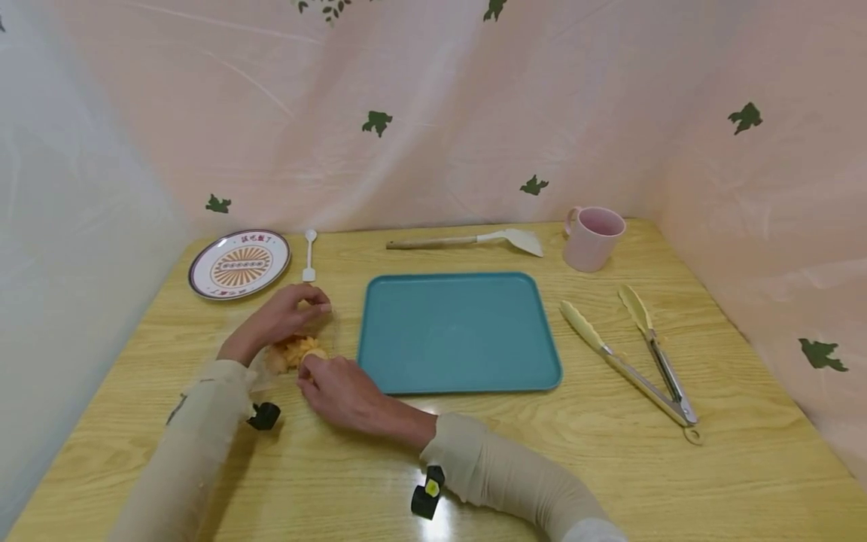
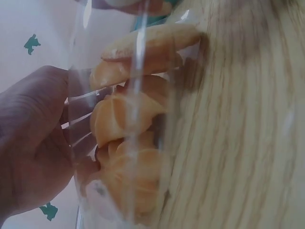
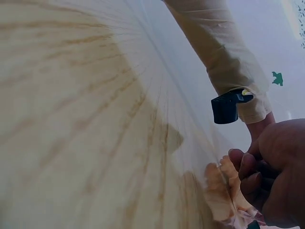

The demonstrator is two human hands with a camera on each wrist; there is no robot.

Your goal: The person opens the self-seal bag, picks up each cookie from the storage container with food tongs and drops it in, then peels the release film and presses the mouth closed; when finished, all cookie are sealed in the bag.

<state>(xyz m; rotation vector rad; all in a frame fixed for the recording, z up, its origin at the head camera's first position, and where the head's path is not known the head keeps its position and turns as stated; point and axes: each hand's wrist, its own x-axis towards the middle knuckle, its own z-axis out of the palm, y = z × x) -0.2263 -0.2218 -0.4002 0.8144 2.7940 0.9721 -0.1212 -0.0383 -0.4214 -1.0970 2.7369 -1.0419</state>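
Several orange-brown ridged cookies [image 1: 294, 350] lie inside a clear plastic bag [image 2: 78, 47] at the left of the table. My left hand [image 1: 287, 315] reaches over the bag's far side and grips it, fingers bent at its far right corner. Through the film in the left wrist view, fingers show behind the cookies [image 2: 126, 119]. At the near side, my right hand [image 1: 345, 391] pinches with curled fingers, close against a pale flat cookie [image 2: 152, 42]. The exact spot where its fingertips meet the plastic is hidden.
A teal tray [image 1: 460, 331] lies right of my hands. Behind are a patterned plate [image 1: 240, 263], a small white scoop [image 1: 309, 256], a spatula [image 1: 467, 241] and a pink mug [image 1: 592, 241]. Spread tongs [image 1: 643, 361] lie at the right.
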